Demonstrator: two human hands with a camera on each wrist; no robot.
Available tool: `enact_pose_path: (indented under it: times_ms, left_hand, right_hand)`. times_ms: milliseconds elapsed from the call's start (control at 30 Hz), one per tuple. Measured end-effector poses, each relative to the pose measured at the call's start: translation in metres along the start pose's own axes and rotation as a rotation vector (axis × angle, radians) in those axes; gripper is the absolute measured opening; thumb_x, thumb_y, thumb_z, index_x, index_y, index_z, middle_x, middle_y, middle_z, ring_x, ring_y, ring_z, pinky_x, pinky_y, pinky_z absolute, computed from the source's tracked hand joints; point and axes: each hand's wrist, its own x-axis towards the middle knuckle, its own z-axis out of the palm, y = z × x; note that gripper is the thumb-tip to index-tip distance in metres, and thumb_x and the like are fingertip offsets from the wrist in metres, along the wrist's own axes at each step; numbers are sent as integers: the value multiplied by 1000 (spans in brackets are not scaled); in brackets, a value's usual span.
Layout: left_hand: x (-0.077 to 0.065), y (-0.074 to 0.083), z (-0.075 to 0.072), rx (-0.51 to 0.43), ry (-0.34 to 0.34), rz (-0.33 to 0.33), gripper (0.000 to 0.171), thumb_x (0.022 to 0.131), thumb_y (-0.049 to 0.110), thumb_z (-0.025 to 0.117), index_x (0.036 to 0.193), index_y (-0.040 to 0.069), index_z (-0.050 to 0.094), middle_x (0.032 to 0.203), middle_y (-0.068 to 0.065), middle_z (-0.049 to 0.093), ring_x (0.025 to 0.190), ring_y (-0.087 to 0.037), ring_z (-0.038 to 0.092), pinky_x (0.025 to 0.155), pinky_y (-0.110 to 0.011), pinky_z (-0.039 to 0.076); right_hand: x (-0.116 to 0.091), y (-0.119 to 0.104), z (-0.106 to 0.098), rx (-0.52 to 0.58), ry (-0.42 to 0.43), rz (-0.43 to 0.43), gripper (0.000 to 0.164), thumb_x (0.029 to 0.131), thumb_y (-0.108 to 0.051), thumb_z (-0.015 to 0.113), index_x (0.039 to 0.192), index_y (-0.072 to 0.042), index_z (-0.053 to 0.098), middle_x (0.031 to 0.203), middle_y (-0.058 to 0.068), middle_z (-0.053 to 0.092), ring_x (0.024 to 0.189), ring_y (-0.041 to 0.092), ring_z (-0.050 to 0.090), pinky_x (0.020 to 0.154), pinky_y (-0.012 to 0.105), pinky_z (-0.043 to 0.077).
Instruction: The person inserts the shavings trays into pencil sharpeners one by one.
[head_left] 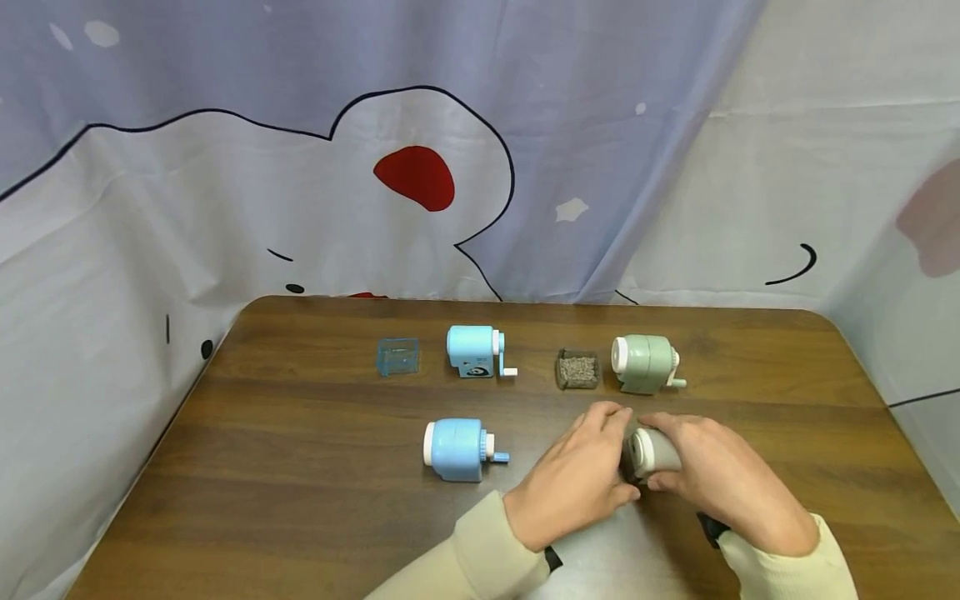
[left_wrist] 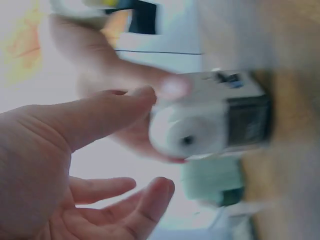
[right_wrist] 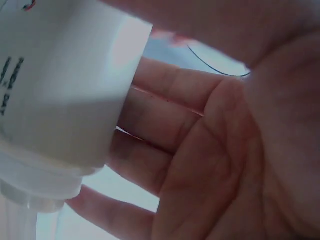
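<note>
A whitish crank pencil sharpener [head_left: 660,450] is in my right hand [head_left: 723,471], the thumb on one side and the fingers on the other. In the left wrist view the sharpener [left_wrist: 202,112] shows its round face with a pencil hole and a dark see-through shavings drawer [left_wrist: 246,122]. Printed lettering marks its body [right_wrist: 60,95] in the right wrist view. My left hand [head_left: 573,475] is just left of the sharpener, thumb and fingers spread apart with nothing gripped. Whether its fingertips touch the sharpener cannot be told.
Behind my hands stand a green sharpener [head_left: 647,364] and a drawer filled with shavings [head_left: 578,369]. Farther left are a light blue sharpener [head_left: 472,350], a clear blue drawer [head_left: 397,356] and, nearer, another blue sharpener [head_left: 456,450]. A curtain [head_left: 300,192] hangs behind the wooden table [head_left: 262,467].
</note>
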Motion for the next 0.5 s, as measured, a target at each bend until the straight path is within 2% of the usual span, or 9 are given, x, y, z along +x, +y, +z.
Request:
enact_pose_path:
  times_ms: [100,200,333,500]
  left_hand:
    - [-10,-3,-24,-52,41,37,80,77,37,76,139,2,40,134,-5,43,117,-12,47,99,-21,37]
    - [-20,-12,-48,-139,74,67,76,78,35,76,139,6,40,133,-1,44,107,-7,52,88,-15,43]
    - [-29,-30,-77,-261,114,77,71,77,32,77,136,11,44,123,4,50,92,-3,54,73,-13,46]
    - [-31,-62,-104,-322,200,21,65,75,26,79,132,11,49,113,6,55,84,-2,54,72,-20,49]
  right_hand:
    - [-1,-3,1,6,31,-42,65,61,-25,85,116,-1,61,110,11,65,100,30,59,83,47,47]
    - [-1,-8,0,3,62,-80,67,63,-27,84,119,1,59,120,15,60,116,36,49,94,51,41]
    - [1,-18,0,-2,87,-97,67,66,-29,82,121,1,58,127,18,55,124,39,39,98,52,36]
    - [8,-33,2,-13,117,-108,64,70,-30,80,123,-1,57,130,18,53,127,38,37,100,50,35]
